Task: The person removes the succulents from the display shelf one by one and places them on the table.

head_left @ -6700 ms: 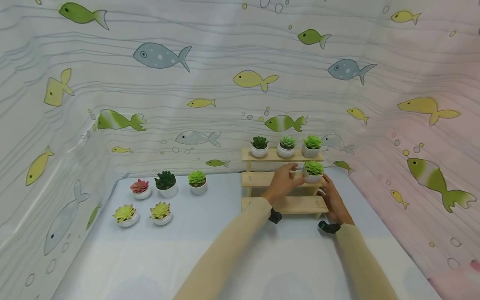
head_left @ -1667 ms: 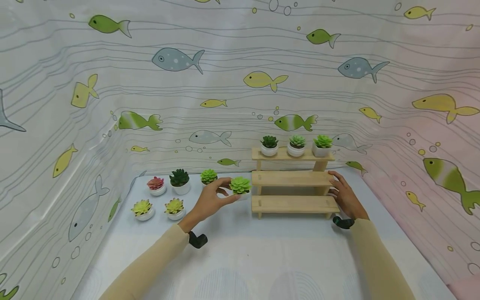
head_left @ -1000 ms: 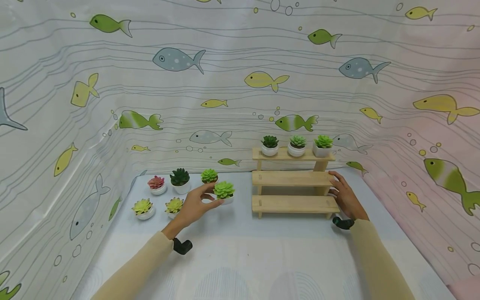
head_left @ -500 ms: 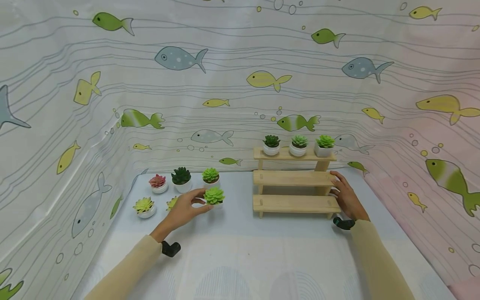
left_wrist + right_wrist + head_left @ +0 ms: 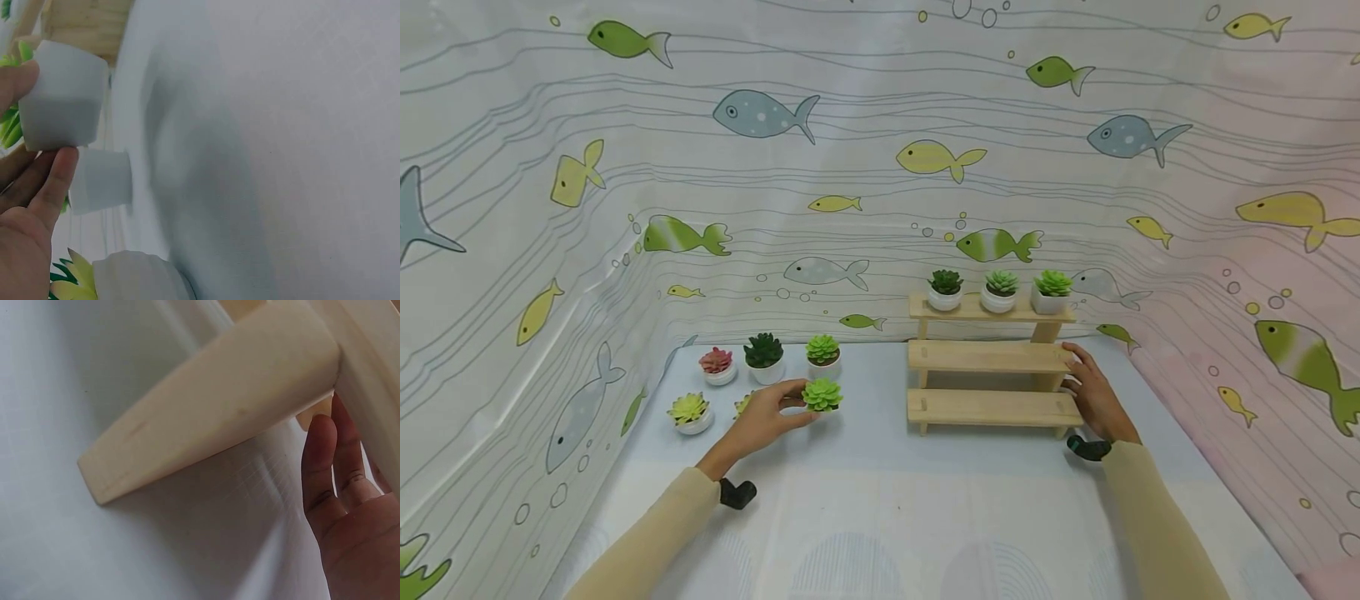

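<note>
The bright green succulent [image 5: 822, 396] is pinched by the left hand [image 5: 762, 423] over the table [image 5: 865, 467], with room before the wooden stand [image 5: 992, 408]; only the left wrist view plainly shows its pot [image 5: 65, 94] raised. The right hand [image 5: 1096, 398] is at the stand's right edge; its grip I can't tell.

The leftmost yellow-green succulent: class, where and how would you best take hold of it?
Probably by the sides of its white pot, coming from the near side: no other pot stands there, its round wall shows bare, and leaves cover the top.

A fish-patterned sheet [image 5: 857, 167] (pinkish at right) backs a pale, arch-printed tabletop [image 5: 880, 487].
</note>
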### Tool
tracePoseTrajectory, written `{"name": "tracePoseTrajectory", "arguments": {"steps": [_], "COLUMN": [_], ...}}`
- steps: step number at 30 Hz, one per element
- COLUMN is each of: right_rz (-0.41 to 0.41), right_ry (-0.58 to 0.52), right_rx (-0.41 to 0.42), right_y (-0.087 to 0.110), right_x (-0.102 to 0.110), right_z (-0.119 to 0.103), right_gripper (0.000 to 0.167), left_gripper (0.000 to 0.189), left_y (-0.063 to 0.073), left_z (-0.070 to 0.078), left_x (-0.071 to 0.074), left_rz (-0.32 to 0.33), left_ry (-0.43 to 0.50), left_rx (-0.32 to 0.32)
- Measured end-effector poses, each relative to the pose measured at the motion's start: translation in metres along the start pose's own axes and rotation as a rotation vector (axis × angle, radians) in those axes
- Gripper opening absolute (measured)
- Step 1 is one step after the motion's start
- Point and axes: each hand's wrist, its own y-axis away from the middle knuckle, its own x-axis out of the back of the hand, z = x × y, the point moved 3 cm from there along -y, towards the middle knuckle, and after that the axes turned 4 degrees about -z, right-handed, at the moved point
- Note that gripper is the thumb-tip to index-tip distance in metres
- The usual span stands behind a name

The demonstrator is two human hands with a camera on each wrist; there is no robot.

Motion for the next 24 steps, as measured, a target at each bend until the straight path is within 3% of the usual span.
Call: {"name": "tracePoseTrajectory", "arguments": {"steps": [8, 16, 24], "right_rz": [0.007, 0.014, 0.021], "right_ry": [0.011, 0.035, 0.034], "right_rx": [-0.009, -0.011, -0.031], "right_y": [-0.0011, -0.0006, -0.0016], "right_x": [0.0013, 0.0007, 0.0021], "right_z": [0.0018, 0.0012, 0.0024], "right_gripper": [0.048, 0.052, 0.054], "left_gripper": [0.069, 0.063, 0.060], "left_y": [-0.0023, -0.0041, -0.0063], "left_z": [0.0012, -0.0004, -0.0065], "left_x": [-0.0011, -0.0024, -0.0038], "left_rz": [-0.025, -0.026, -0.042], "left_ry": [0.010, 0.007, -0.009], "left_rx": [-0.010, 0.051, 0.064]}}
